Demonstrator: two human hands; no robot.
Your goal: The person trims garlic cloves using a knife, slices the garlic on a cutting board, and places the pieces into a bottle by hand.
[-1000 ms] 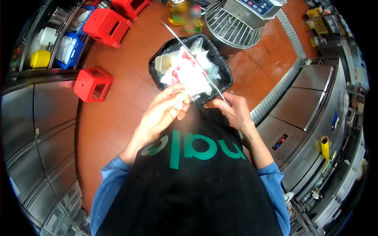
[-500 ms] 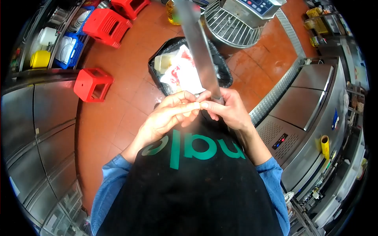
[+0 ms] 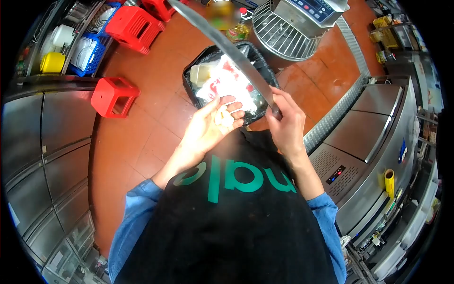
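Note:
My right hand [image 3: 288,124] is closed round the handle of a large knife [image 3: 234,53], whose long blade slants up and left over the bin. Beside it my left hand [image 3: 211,121] is cupped palm up, fingers slightly bent. On its fingers rest a few small pale pieces that look like garlic cloves [image 3: 224,117]. Below both hands stands a bin lined with a black bag [image 3: 190,90]. Inside it lie white plastic with red print [image 3: 218,84] and a cloudy tub [image 3: 200,74].
A round steel machine with a wire guard [image 3: 286,34] stands beyond the bin, near an oil bottle [image 3: 238,32]. Red stools [image 3: 115,97] are at the left by a rack and steel cabinets [image 3: 66,137]. A steel counter unit [image 3: 360,127] lines the right.
My hands have come apart from a fingertip pinch. The left palm has turned up, showing the pale pieces. The knife's blade has swung from near upright to a leftward slant.

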